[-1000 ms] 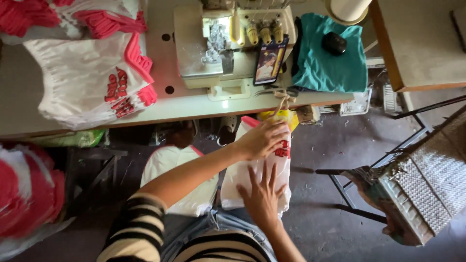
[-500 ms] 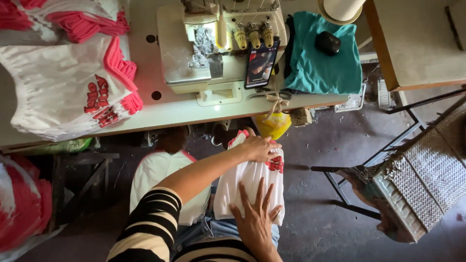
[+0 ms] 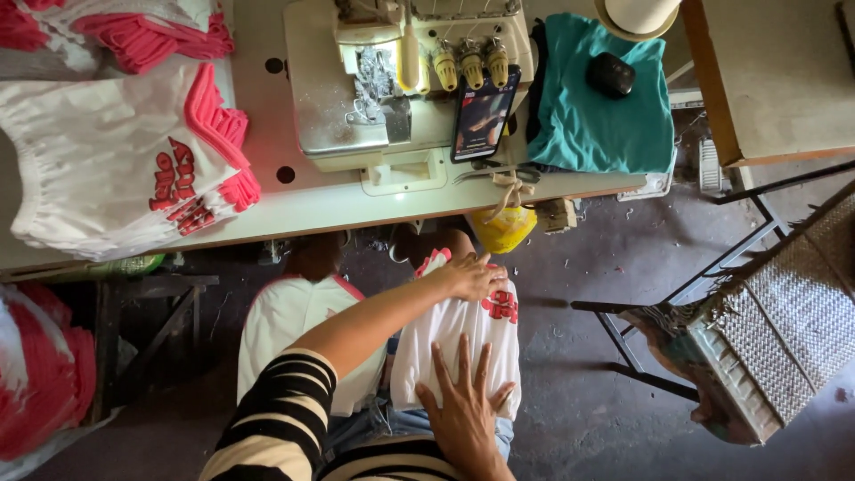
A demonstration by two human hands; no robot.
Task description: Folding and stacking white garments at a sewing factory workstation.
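White garment (image 3: 459, 334) with red trim and red print lies on the person's lap, below the front edge of the worktop (image 3: 374, 207) and just this side of the sewing machine (image 3: 392, 89).

Left hand (image 3: 470, 276) rests on the garment's far end, fingers curled loosely over the cloth near the red print; whether they pinch it, cannot tell. Right hand (image 3: 463, 410) lies flat on the near end, fingers spread wide, pressing, gripping nothing.

Second white piece (image 3: 294, 330) lies beside it on the lap, away from the machine's right side.

Left of the machine: stack of white-and-red garments (image 3: 116, 169) on the worktop. Right of it: phone (image 3: 483, 116) propped against the machine, then folded teal cloth (image 3: 601, 116).

Judgement: step in hand looks like smoothing and squaring the piece on the lap. Next move likely calls for a firm hold at both ends, edges kept aligned.
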